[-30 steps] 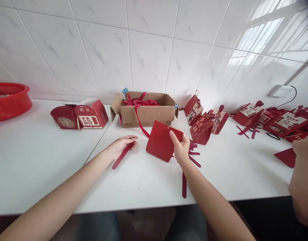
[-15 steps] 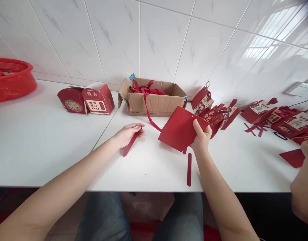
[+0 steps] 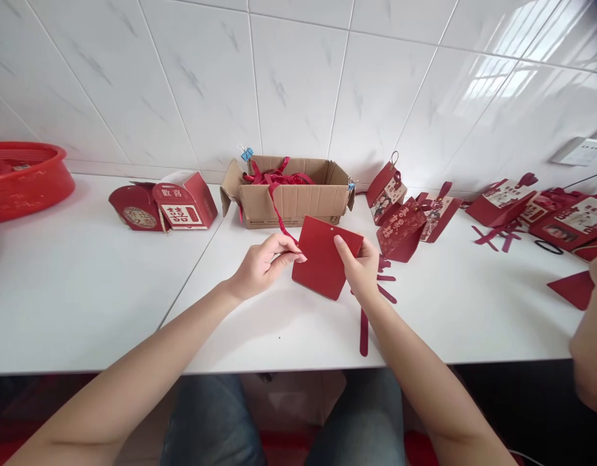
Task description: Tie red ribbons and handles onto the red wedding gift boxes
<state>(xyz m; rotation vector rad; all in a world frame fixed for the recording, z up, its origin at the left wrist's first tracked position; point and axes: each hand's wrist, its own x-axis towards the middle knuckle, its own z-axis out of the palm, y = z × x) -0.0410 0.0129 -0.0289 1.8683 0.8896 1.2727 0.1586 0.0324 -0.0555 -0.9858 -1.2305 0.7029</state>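
Observation:
My right hand (image 3: 364, 264) grips a flat-looking red paper gift box (image 3: 322, 259) by its right side, thumb on the face below a small hole near the top edge. At the box's left edge my left hand (image 3: 272, 264) is closed in a pinch, with a thin dark red strip showing edge-on between thumb and forefinger. A red ribbon (image 3: 279, 213) trails out of a cardboard box (image 3: 291, 204) and down to those fingertips; whether they hold it too I cannot tell. Another dark red strip (image 3: 364, 331) lies near my right wrist, with several more beside that hand.
Finished-looking red gift boxes (image 3: 400, 228) stand at right, with more farther along. Two red boxes (image 3: 186, 204) sit at left, near a red plastic basin (image 3: 33, 184). Blue binder clips (image 3: 247, 154) hold the cardboard box's flaps. Another person's hand (image 3: 592, 330) is at far right.
My left hand has moved right with the strip, up to the red box's left edge. My right hand has brought the box left and turned it more upright. The view has shifted slightly.

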